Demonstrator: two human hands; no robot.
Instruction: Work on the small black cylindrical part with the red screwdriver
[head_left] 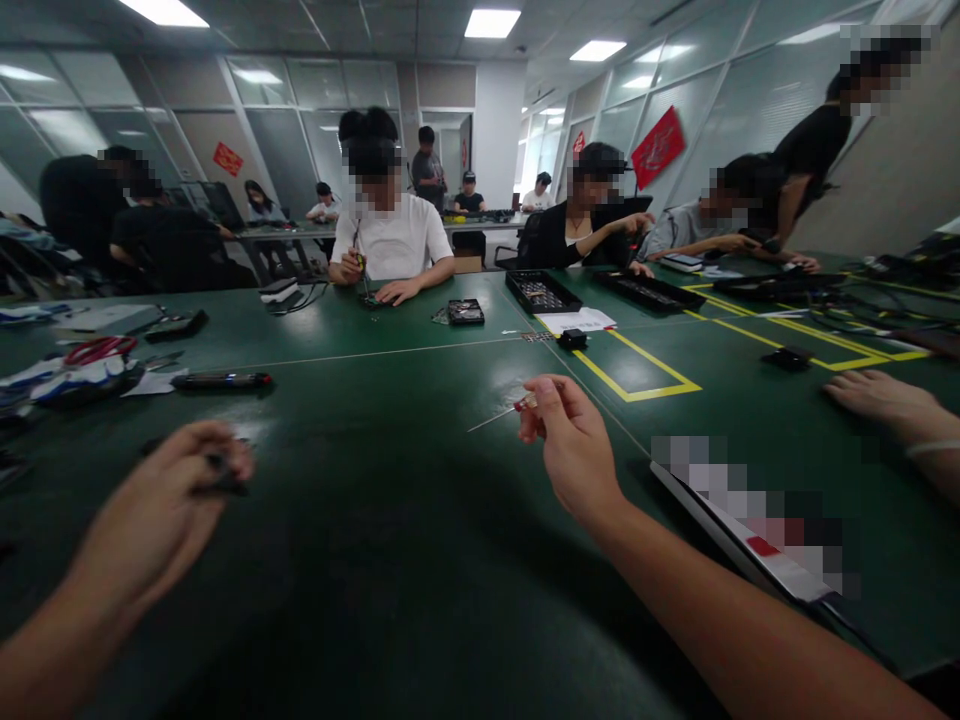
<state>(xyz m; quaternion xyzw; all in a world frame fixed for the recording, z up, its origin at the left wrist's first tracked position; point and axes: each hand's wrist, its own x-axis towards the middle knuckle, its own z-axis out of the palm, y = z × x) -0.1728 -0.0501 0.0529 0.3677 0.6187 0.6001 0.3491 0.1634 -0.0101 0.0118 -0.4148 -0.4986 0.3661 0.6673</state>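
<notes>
I see the right hand [571, 435] gripping a thin screwdriver [520, 406], shaft pointing toward eight o'clock; well apart, roughly nine o'clock from its tip, the left hand [165, 490] pinches a small dark piece [223, 480].

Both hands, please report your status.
Left hand: holding small dark object. Right hand: pinching thin-shafted tool, tip pointing left. White-topped slab right of that hand.
</notes>
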